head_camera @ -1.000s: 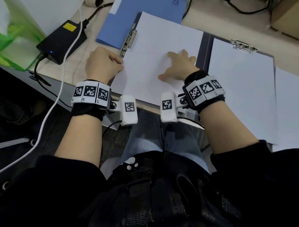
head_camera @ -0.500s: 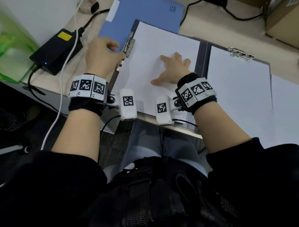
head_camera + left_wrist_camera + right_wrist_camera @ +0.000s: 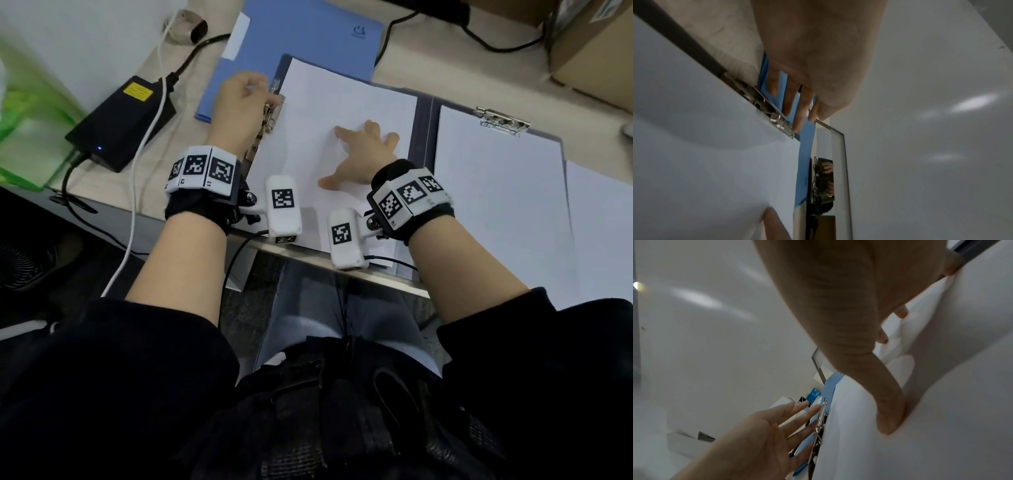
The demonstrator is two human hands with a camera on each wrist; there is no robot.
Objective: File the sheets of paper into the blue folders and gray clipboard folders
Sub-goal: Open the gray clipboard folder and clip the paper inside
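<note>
Sheet of paper (image 3: 346,113): under spread right hand (image 3: 359,156) fingers (image 3: 890,410), pressed flat. Left hand (image 3: 239,106) fingers (image 3: 787,104) straight, touching metal clip (image 3: 269,116) at sheet's left edge.

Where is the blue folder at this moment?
In the head view, the blue folder lies at the far left of the desk, partly under the gray clipboard, beside the black adapter; the left hand is above its near edge.

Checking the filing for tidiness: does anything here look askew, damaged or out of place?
Nothing looks damaged. The sheet under the right hand lies on a gray clipboard folder turned sideways, its clip at the left edge by the left hand. That folder also overlaps the blue folder.
</note>
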